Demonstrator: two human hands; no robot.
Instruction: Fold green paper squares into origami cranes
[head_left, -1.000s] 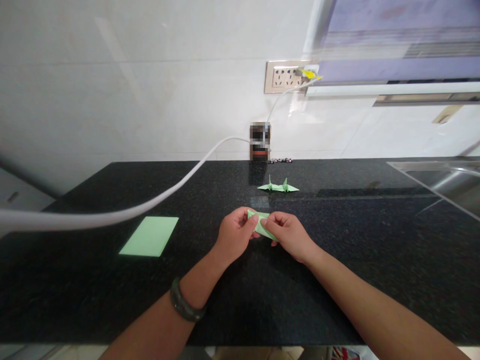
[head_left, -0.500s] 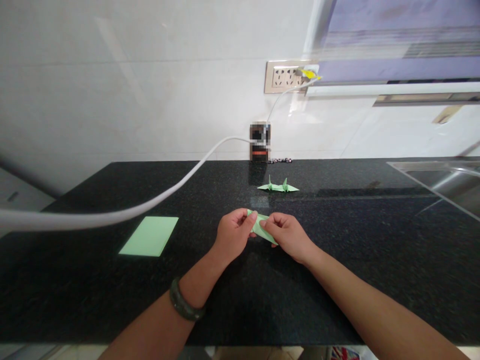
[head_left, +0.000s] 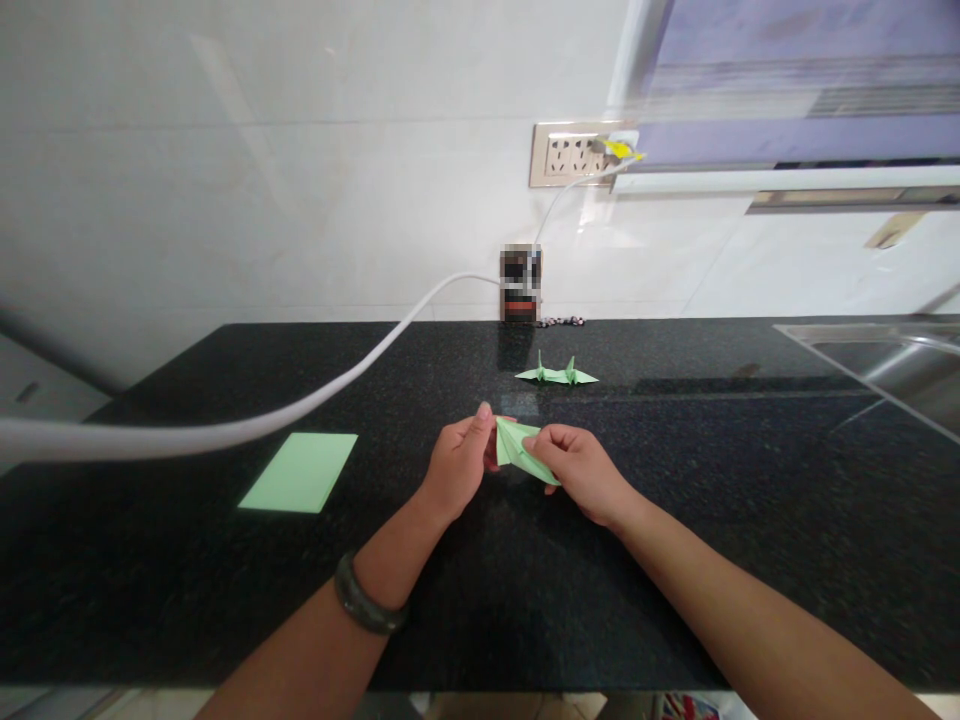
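Note:
Both my hands meet over the black stone counter [head_left: 675, 520] on a partly folded light-green paper piece [head_left: 521, 452]. My left hand [head_left: 459, 462], with a dark band on its wrist, pinches the paper's left end, its fingers raised beside the fold. My right hand [head_left: 581, 470] pinches the paper's right side from above. The piece is held just off the counter, its pointed tip toward the lower right. Behind it on the counter lies a finished green paper crane [head_left: 556, 373].
A flat stack of green paper sheets [head_left: 300, 471] lies at the left. A white cable [head_left: 300, 405] runs across from the left toward a wall socket [head_left: 570, 153]. A steel sink [head_left: 892, 365] sits at the right edge. A small dark object [head_left: 520, 283] stands against the wall.
My left hand's fingers have lifted and shifted up along the paper's left end, opening the fold a little. My right hand keeps its pinch almost unmoved.

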